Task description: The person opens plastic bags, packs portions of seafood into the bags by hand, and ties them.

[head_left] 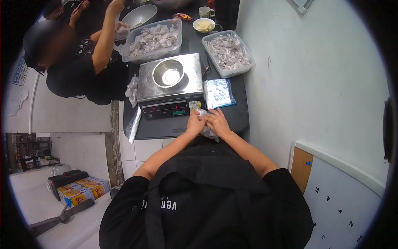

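Both of my hands are at the front edge of the black table, just in front of the scale (166, 106). My left hand (195, 123) is closed on the top of a clear plastic bag (208, 133). Beside it, my right hand (217, 123) also has its fingers closed on the bag, near its neck. The bag hangs below my fingers; its contents are hard to make out. A round steel bowl (168, 73) rests on the scale's metal plate. Right of the scale lies a packet of plastic bags (217, 93).
Two tubs, one left (153, 39) and one right (229, 54), hold many small filled bags. A co-worker (74, 62) stands at the left with raised arms. A mug (205, 12), a small dish (203, 25) and a metal bowl (139, 16) are farther back.
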A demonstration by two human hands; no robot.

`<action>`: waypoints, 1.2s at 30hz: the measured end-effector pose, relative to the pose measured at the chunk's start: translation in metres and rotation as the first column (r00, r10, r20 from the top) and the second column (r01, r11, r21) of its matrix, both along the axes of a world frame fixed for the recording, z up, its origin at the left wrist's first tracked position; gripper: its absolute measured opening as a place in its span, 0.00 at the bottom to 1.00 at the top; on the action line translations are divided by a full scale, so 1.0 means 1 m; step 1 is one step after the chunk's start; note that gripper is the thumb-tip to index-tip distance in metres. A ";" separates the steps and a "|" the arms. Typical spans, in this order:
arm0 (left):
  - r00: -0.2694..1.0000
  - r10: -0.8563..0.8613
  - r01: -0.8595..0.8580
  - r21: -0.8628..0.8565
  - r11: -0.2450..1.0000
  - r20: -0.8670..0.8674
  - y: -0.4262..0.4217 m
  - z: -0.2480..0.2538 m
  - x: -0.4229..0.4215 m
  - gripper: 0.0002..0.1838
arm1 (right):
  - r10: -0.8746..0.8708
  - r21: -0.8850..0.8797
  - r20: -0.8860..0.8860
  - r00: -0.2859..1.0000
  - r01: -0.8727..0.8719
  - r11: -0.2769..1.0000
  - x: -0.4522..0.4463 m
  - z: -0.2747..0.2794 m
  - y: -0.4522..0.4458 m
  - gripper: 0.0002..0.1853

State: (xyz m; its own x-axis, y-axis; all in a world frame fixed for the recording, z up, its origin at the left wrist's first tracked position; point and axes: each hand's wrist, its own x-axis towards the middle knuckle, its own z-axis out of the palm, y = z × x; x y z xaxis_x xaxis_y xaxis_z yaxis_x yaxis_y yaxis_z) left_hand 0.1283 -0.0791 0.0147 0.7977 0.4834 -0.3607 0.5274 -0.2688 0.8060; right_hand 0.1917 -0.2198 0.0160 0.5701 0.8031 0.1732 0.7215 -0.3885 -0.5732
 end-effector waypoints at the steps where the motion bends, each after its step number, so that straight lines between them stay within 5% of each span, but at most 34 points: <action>1: 1.000 -0.009 0.008 0.032 0.999 0.016 0.001 -0.001 -0.004 0.21 | 0.011 0.003 -0.018 1.000 -0.011 1.000 -0.003 -0.002 0.002 0.16; 7: 0.993 -0.081 0.073 0.084 0.994 0.086 -0.001 0.048 -0.012 0.15 | 0.081 0.075 0.055 0.995 -0.085 0.994 -0.001 0.011 0.002 0.13; 11: 0.985 -0.163 0.158 0.072 0.985 0.065 0.012 0.039 -0.019 0.16 | 0.164 -0.005 0.171 0.972 -0.165 0.986 0.004 0.007 -0.005 0.13; 18: 0.917 -0.369 0.383 0.076 0.921 -0.152 0.026 0.065 -0.028 0.18 | 0.274 -0.041 0.222 0.936 -0.272 0.962 0.017 -0.001 0.001 0.11; 19: 0.897 -0.430 0.437 0.070 0.896 -0.103 0.028 0.061 -0.029 0.20 | 0.289 -0.007 -0.256 0.922 -0.301 0.954 0.033 -0.008 0.001 0.13; 20: 0.871 -0.488 0.491 0.066 0.869 -0.054 0.030 0.056 -0.030 0.22 | 0.252 0.035 -0.676 0.692 -0.312 0.950 0.048 -0.016 -0.001 0.16; 21: 0.874 -0.484 0.486 0.064 0.871 -0.056 0.032 0.046 -0.031 0.22 | 0.076 0.000 -0.518 0.852 -0.088 0.996 0.056 -0.003 -0.002 0.20; 23: 0.801 -0.504 0.411 0.316 0.855 0.323 0.036 0.027 -0.034 0.30 | -0.383 -0.075 -0.313 0.869 0.380 0.922 0.099 -0.017 -0.003 0.30; 25: 0.870 -0.405 0.364 0.188 0.912 0.281 0.026 0.033 -0.029 0.31 | -0.448 -0.204 -0.304 0.841 0.402 0.893 0.114 -0.013 -0.006 0.32; 27: 0.925 -0.301 0.293 0.067 0.954 0.233 0.023 0.026 -0.018 0.31 | -0.647 -0.411 -0.014 0.762 0.585 0.699 0.118 -0.047 0.002 0.34; 29: 0.748 -0.616 0.448 0.496 0.744 0.248 0.029 -0.006 -0.013 0.23 | -0.642 -0.422 -0.054 0.764 0.566 0.709 0.112 -0.055 0.005 0.33; 30: 0.745 -0.615 0.456 0.476 0.752 0.259 0.029 -0.002 -0.011 0.16 | -0.623 -0.380 -0.111 0.774 0.546 0.746 0.111 -0.061 0.001 0.28; 33: 0.667 -0.693 0.531 0.477 0.700 0.274 0.040 0.006 -0.015 0.15 | -0.520 -0.315 -0.220 0.826 0.444 0.839 0.116 -0.039 -0.019 0.23; 35: 0.625 -0.704 0.507 0.510 0.695 0.338 0.046 0.006 -0.017 0.13 | -0.503 -0.090 -0.492 0.711 0.533 0.841 0.121 -0.049 -0.040 0.22; 36: 0.581 -0.712 0.481 0.539 0.691 0.395 0.047 0.006 -0.020 0.11 | -0.504 -0.092 -0.489 0.712 0.533 0.841 0.116 -0.034 -0.044 0.22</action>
